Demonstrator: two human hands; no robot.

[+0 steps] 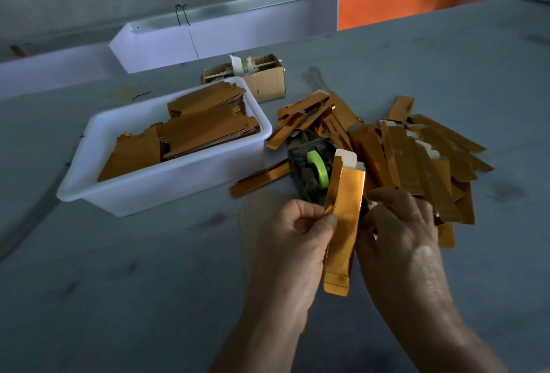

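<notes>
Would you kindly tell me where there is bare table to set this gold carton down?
The table is bare in front of the white tub, left of the left hand, and beyond the pile of gold cartons to the right. It is crowded between tub and pile, around the tape dispenser.

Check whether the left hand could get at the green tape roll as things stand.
Probably not yet: the left hand pinches the gold carton, which partly covers the green tape roll just beyond.

One head-worn wide-angle camera looks forward and down, close above the left hand (293, 241), right hand (398, 238) and table (134, 283).
</notes>
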